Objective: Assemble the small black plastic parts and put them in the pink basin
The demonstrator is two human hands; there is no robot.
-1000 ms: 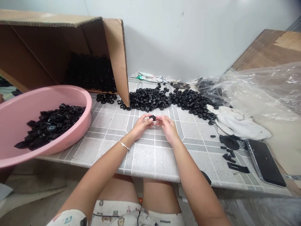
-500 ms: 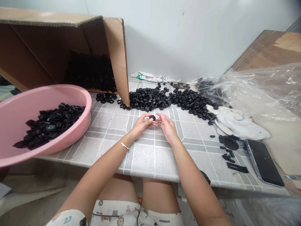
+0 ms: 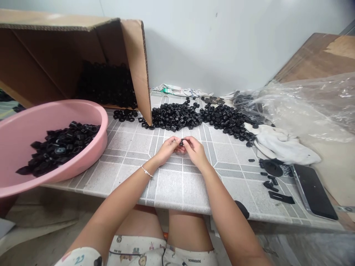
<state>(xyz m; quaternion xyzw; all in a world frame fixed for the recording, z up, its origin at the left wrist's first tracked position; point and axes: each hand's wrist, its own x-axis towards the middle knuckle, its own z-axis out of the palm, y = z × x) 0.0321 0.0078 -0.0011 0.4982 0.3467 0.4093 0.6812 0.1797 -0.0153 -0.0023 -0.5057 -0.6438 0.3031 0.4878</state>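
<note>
Between my two hands, over the middle of the table, is a small black plastic part (image 3: 182,142). My left hand (image 3: 168,149) pinches it from the left side. The fingers of my right hand (image 3: 195,150) are closed on its other side, the thumb pressed against it. My fingers cover much of the part, so its exact shape is hard to make out. Just beyond my hands lies a pile of black ring-shaped parts (image 3: 177,116). To its right is a second pile of small, rounder black parts (image 3: 226,120).
A pink basin (image 3: 94,111) holding black parts stands at the left. Behind it a cardboard box (image 3: 135,62) lies open with more inside. On the right are a white cloth (image 3: 287,146), a phone (image 3: 314,192), clear plastic sheeting (image 3: 313,107) and black scraps (image 3: 281,197).
My right hand has closed in; its thumb and fingers, spread before, now press on the black part. The part sits slightly lower and further right between my hands.
</note>
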